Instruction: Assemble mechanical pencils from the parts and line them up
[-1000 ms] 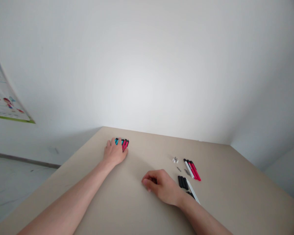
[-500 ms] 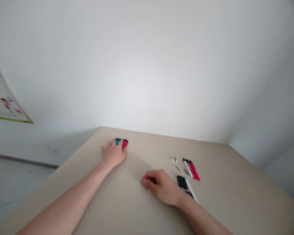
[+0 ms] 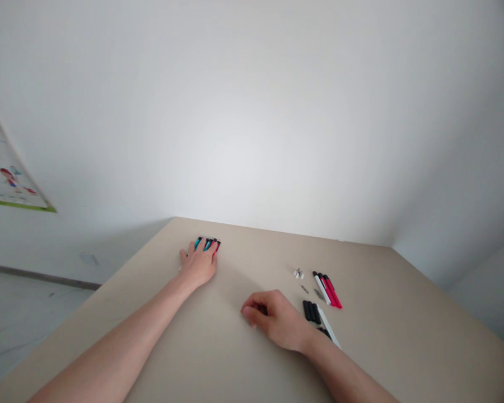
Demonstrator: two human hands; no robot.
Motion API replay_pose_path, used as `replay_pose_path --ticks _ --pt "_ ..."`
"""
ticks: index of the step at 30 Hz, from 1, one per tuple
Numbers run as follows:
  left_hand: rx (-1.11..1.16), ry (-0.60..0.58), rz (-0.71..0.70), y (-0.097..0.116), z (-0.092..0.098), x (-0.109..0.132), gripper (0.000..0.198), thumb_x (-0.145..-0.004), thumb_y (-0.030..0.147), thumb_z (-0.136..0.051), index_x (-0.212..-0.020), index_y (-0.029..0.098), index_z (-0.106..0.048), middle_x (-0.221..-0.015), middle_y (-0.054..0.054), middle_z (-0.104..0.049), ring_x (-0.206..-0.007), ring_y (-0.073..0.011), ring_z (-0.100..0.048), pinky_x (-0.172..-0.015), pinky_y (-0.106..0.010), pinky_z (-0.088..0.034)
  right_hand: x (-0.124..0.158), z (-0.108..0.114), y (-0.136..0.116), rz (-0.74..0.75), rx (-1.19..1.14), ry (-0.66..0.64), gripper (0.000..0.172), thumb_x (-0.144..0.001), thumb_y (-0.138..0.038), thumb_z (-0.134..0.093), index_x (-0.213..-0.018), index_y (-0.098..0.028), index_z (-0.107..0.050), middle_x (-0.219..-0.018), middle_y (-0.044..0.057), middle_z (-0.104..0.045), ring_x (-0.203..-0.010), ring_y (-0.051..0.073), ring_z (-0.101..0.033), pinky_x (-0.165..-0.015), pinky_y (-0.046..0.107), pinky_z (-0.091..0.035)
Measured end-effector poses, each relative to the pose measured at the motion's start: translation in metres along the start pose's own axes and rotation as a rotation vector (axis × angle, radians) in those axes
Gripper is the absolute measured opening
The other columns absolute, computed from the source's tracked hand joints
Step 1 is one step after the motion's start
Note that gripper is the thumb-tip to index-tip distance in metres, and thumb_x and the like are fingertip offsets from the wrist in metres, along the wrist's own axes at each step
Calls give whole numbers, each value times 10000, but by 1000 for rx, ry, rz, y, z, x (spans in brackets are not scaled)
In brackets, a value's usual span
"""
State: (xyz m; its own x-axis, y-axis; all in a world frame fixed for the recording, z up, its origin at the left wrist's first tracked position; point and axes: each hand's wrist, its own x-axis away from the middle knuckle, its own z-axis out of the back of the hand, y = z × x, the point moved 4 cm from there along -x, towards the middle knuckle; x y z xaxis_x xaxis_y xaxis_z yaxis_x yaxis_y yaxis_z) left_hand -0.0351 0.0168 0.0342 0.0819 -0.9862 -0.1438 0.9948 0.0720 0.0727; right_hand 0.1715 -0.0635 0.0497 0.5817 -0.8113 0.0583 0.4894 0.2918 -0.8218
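Observation:
My left hand (image 3: 198,268) lies with fingers spread over a row of teal, black and red pens (image 3: 199,243) at the table's far left. The palm and fingers cover much of these pens; their upper ends show past the fingertips. Nearer to me, my right hand (image 3: 280,321) rests on its side on the table, fingers curled in and thumb close to the index finger, with nothing visible in it. Just right of it lie short black tubes (image 3: 311,312) and a thin white tube (image 3: 328,326), partly hidden by my wrist.
White and red pen barrels with black ends (image 3: 331,290) lie side by side at the right. Beside them are small metal pieces that look like springs (image 3: 318,294) and tiny white tips (image 3: 298,273). The beige table (image 3: 256,254) meets a white wall; a poster (image 3: 12,173) hangs left.
My left hand has shifted slightly right over the pens, and its fingers now cover different parts of the row, more teal showing at the left. My right hand has stayed in place.

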Motion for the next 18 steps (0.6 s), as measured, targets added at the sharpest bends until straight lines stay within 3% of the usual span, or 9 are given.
replay_pose_path --ticks 6,18 --pt "-12 -24 -9 2 1 2 446 -920 340 -310 -1354 330 -416 -1460 -71 -328 -1265 -386 -303 -934 -574 -325 -1 0 1 8 11 6 228 -840 -245 -483 -749 -140 -664 -597 -22 -560 -543 88 -414 -504 196 -291" --pt "-12 -14 -16 0 -3 1 453 -923 335 -287 -1356 322 -418 -1453 -59 -346 -1265 -399 -302 -929 -614 -315 -1 0 1 5 2 1 230 -843 -248 -478 -734 -141 -650 -592 -25 -551 -538 84 -410 -505 195 -290"
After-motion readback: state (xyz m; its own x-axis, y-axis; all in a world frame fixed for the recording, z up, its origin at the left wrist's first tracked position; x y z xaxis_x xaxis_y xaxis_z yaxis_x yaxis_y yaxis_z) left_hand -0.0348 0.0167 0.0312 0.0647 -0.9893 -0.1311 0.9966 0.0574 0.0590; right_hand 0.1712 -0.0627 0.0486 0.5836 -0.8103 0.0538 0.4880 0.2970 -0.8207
